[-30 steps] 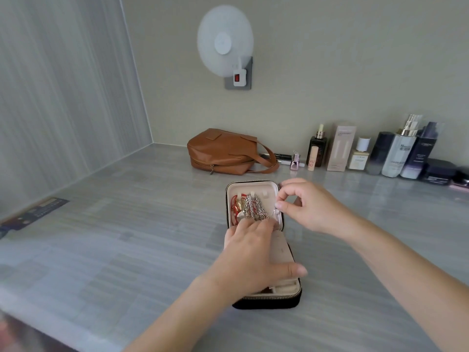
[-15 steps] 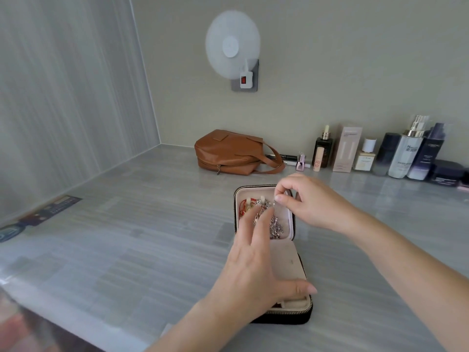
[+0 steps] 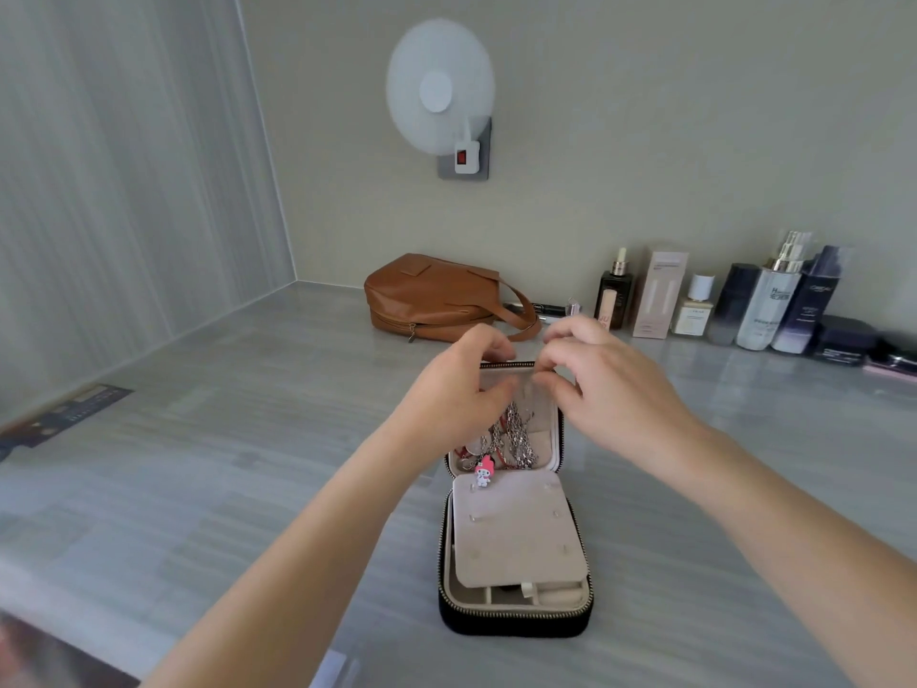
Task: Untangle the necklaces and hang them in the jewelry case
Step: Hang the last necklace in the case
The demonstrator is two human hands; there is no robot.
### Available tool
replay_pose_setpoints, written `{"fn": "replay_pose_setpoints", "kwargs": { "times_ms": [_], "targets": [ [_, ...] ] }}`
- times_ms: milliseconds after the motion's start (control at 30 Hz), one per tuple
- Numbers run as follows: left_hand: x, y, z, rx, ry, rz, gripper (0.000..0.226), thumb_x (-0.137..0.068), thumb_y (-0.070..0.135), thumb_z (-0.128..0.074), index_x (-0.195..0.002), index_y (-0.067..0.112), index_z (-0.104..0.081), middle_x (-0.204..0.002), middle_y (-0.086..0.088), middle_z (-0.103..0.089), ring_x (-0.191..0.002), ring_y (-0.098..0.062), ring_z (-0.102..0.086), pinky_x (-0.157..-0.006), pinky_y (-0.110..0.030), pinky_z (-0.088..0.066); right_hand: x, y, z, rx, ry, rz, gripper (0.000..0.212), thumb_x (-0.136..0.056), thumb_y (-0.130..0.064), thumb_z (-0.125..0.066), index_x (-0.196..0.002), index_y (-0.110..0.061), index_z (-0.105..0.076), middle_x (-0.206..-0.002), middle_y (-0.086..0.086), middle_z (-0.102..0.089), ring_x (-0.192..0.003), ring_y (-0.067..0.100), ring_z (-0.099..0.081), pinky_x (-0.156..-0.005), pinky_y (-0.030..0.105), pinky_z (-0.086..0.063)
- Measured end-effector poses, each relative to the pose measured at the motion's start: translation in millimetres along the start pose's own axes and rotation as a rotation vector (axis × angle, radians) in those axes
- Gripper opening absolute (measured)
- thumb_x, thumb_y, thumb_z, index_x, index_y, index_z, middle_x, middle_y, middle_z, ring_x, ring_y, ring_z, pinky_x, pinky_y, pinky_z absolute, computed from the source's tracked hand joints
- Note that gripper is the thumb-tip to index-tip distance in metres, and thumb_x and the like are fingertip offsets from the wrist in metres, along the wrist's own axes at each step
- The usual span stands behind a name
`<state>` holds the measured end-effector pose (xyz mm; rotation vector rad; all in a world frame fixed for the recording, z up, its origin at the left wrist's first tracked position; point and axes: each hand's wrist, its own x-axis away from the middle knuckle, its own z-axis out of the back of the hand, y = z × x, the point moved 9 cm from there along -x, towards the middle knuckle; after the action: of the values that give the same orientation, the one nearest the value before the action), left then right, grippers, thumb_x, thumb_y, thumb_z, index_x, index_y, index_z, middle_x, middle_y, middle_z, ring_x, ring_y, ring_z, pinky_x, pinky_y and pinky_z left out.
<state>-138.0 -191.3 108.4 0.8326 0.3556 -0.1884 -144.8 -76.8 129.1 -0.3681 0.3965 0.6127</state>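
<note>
The jewelry case (image 3: 516, 625) lies open on the grey, streaked worktop (image 3: 198, 464) in front of the person. Its long axis runs straight away from them, with the base half nearer and the lid half farther. The shell is black, the edge is a metal zip, and the lining is a soft beige. A rounded beige flap (image 3: 516, 533) covers most of the base, so only slivers of the compartments below it show at the near end. The necklaces (image 3: 516, 437) are a tangle of silver link chains with some red, fanning down the lid lining toward the hinge. A small pink-and-white charm (image 3: 484, 471) dangles at the bottom, over the flap's far edge. The left hand (image 3: 456, 384) and right hand (image 3: 605, 384) meet over the lid's far edge. Both have curled fingers, thumb against forefinger, pinching the upper ends of the chains. Motion blur smears the fingertips, and the hands hide the top of the lid. A smooth brown leather bag (image 3: 436, 297) lies against the far wall. Along that wall to the right stands a row of cosmetic bottles (image 3: 759, 305), whose far end is dark and hard to make out.
</note>
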Motion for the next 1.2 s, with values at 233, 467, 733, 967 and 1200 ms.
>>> {"fn": "replay_pose_setpoints", "kwargs": {
  "times_ms": [233, 467, 733, 967, 1200],
  "targets": [
    [5.8, 0.9, -2.1, -0.249, 0.164, 0.036, 0.053, -0.074, 0.035, -0.07, -0.12, 0.021, -0.047, -0.118, 0.005, -0.056, -0.112, -0.017, -0.046, -0.08, -0.026, -0.036, -1.0, -6.9, -0.8, 0.094, 0.021, 0.028, 0.02, -0.09, -0.032, -0.051, -0.092, -0.018, -0.065, -0.126, -0.007, -0.045, -0.09, 0.022, -0.058, -0.062, 0.03, -0.038],
    [5.6, 2.4, -1.3, -0.313, 0.248, -0.036, 0.036, -0.079, 0.029, -0.064, -0.113, 0.02, -0.056, -0.112, 0.002, -0.058, -0.108, -0.02, -0.048, -0.08, -0.026, -0.034, 2.7, -14.2, 4.7, 0.255, 0.206, 0.107, 0.017, -0.071, -0.02, -0.075, -0.062, -0.01, -0.065, -0.102, 0.003, -0.063, -0.049, 0.026, -0.057, -0.044, 0.021, -0.025],
    [5.4, 3.3, 1.3, -0.292, 0.259, -0.06, 0.036, -0.077, 0.03, -0.068, -0.109, 0.018, -0.057, -0.109, 0.003, -0.06, -0.104, -0.019, -0.049, -0.072, -0.021, -0.026, 4.5, -13.7, 11.8, 0.263, 0.323, 0.026, 0.024, -0.061, -0.019, -0.081, -0.051, -0.009, -0.062, -0.085, 0.0, -0.067, -0.041, 0.023, -0.054, -0.047, 0.011, -0.013],
    [6.3, 5.5, -0.4, -0.342, 0.256, -0.089, 0.041, -0.075, 0.033, -0.071, -0.109, 0.017, -0.057, -0.107, 0.002, -0.06, -0.102, -0.019, -0.049, -0.071, -0.019, -0.024, 7.9, -14.4, 8.0, 0.316, 0.331, 0.085, 0.026, -0.057, -0.014, -0.082, -0.054, -0.009, -0.057, -0.087, 0.002, -0.066, -0.046, 0.023, -0.056, -0.048, 0.012, -0.009],
    [5.1, -0.3, -0.5, -0.312, 0.268, -0.1, 0.049, -0.069, 0.036, -0.076, -0.11, 0.015, -0.058, -0.107, 0.0, -0.059, -0.104, -0.02, -0.049, -0.073, -0.019, -0.026, 12.9, -15.5, 1.1, 0.328, 0.287, 0.209, 0.026, -0.06, -0.015, -0.081, -0.056, -0.011, -0.055, -0.093, 0.004, -0.066, -0.051, 0.023, -0.058, -0.042, 0.016, -0.018]
  ]
}}
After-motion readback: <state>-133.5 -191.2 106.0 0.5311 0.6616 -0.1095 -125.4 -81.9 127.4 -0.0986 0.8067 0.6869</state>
